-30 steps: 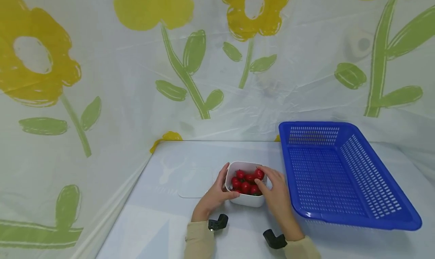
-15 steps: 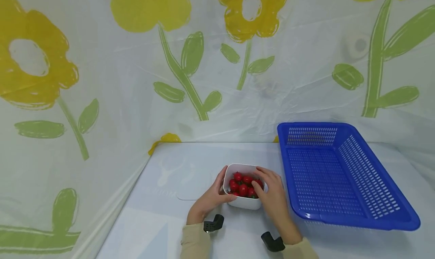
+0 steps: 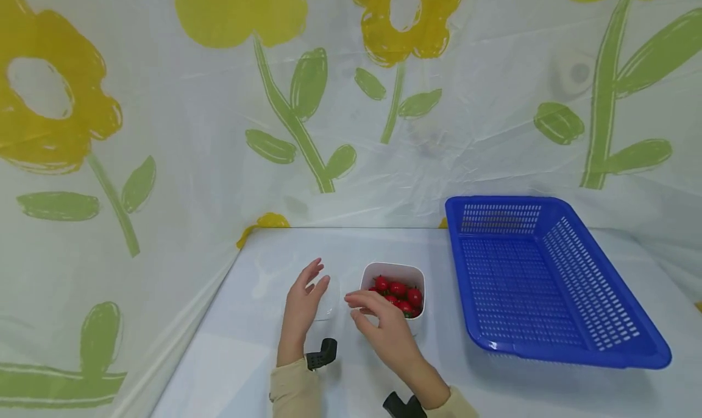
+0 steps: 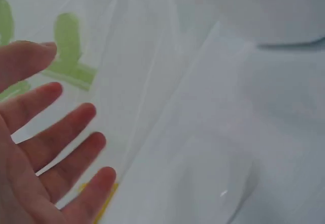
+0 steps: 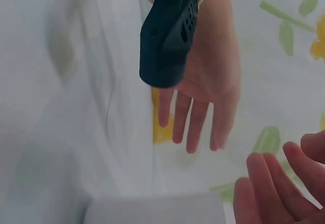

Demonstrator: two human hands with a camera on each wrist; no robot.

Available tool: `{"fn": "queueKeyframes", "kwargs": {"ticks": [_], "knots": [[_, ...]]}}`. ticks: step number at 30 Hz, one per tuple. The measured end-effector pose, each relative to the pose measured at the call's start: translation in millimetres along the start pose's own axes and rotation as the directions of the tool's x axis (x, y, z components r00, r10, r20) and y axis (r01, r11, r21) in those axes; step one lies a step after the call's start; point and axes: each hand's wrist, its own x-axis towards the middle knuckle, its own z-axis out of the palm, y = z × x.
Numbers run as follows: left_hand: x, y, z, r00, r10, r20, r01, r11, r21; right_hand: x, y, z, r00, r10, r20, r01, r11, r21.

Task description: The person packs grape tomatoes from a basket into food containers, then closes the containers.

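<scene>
In the head view a white square box (image 3: 419,284) stands on the table, holding several small red fruits (image 3: 397,289) that look like cherry tomatoes. My left hand (image 3: 300,305) is left of the box with its fingers spread and holding nothing; the left wrist view shows the loose fingers (image 4: 76,137) apart. Beneath it lies a faint clear lid (image 3: 327,308), partly hidden by the hand. My right hand (image 3: 386,329) hovers over the near left side of the box, fingers loosely bent and nothing in them. It hides part of the fruits and of the box front.
A large blue plastic basket (image 3: 526,357) stands to the right of the box. Behind the white table (image 3: 241,351) hangs a white sheet (image 3: 219,180) printed with yellow flowers. Each wrist carries a black camera mount (image 3: 322,354).
Both hands have let go of the box and moved left. The left hand has gone from the box's side to above the clear lid; the right hand has left the fruits on the right side.
</scene>
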Motion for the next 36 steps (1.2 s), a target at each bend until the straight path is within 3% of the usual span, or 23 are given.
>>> {"fn": "queueKeyframes", "kwargs": {"ticks": [3, 8, 13, 20, 24, 28, 31, 36], "knots": [[-4.5, -1.2, -15.5, 0.999, -0.041, 0.003, 0.041, 0.995, 0.088, 4.3, 3.4, 11.6, 0.991, 0.069, 0.114, -0.087, 0.984, 0.159], [-8.3, -7.8, -33.5, 0.989, -0.13, 0.068, 0.105, 0.952, 0.289, 9.8, 33.4, 36.8, 0.944, 0.211, 0.254, -0.298, 0.877, 0.376], [-7.4, -13.0, -39.0, 0.983, -0.159, 0.093, 0.117, 0.928, 0.354, 10.5, 43.5, 54.8, 0.914, 0.294, 0.278, -0.388, 0.832, 0.397], [-10.5, -29.1, -41.8, 0.964, -0.256, 0.071, 0.209, 0.896, 0.392, 8.2, 61.9, 66.0, 0.89, 0.38, 0.253, -0.454, 0.797, 0.398], [-9.7, -33.6, -41.9, 0.965, -0.253, 0.07, 0.203, 0.887, 0.415, 8.5, 71.9, 67.7, 0.889, 0.368, 0.272, -0.456, 0.753, 0.474], [-8.7, -33.3, -43.7, 0.976, -0.216, 0.02, 0.189, 0.893, 0.408, 10.2, 76.7, 67.4, 0.906, 0.317, 0.281, -0.423, 0.707, 0.567], [-9.6, -31.8, -46.3, 0.977, -0.203, -0.059, 0.21, 0.902, 0.377, 8.7, 76.9, 66.0, 0.916, 0.278, 0.288, -0.399, 0.699, 0.593], [-9.4, -24.7, -52.7, 0.968, -0.158, -0.194, 0.207, 0.94, 0.27, 7.2, 69.1, 60.8, 0.93, 0.217, 0.296, -0.358, 0.714, 0.602]]}}
